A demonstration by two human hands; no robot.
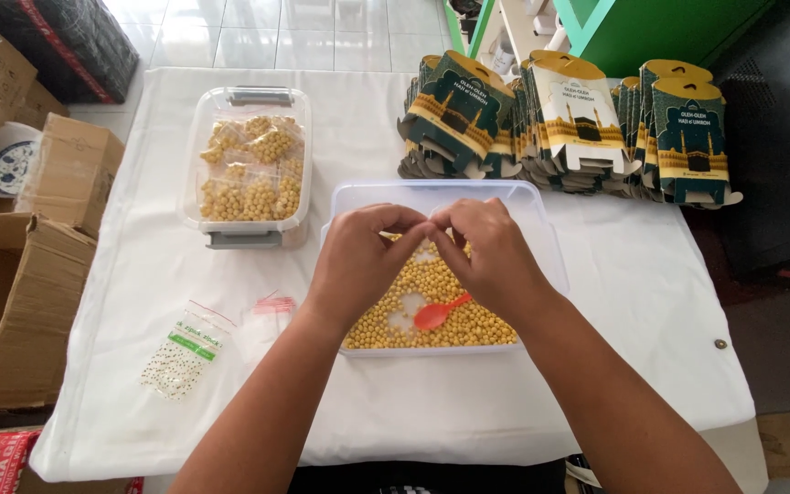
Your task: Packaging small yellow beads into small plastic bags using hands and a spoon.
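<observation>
While both hands meet over the tub: fingertips pinched together on something small and clear, too slight to make out.
Left hand: fingers curled, tips closed against the right hand's tips above the tub's middle.
Right hand: fingers bent, tips closed likewise; forearm crosses the tub's right front corner.
Tub: clear plastic, rectangular, at the desk's centre, slightly toward the near edge.
Yellow beads: small round pieces heaped in the tub's near half.
Orange spoon: plastic, lying on the beads just below the right hand.
Lidded box: clear, grey latches, toward the far left of the desk; holds little bags of the same yellow pieces.
Empty bags: small clear zip bags, red strip, left of the tub.
Labelled bag: green label, near the left front edge.
Card boxes: flat dark-green and gold stacks along the far right edge.
Desk: covered in white cloth.
Cartons: brown, on the floor at left.
</observation>
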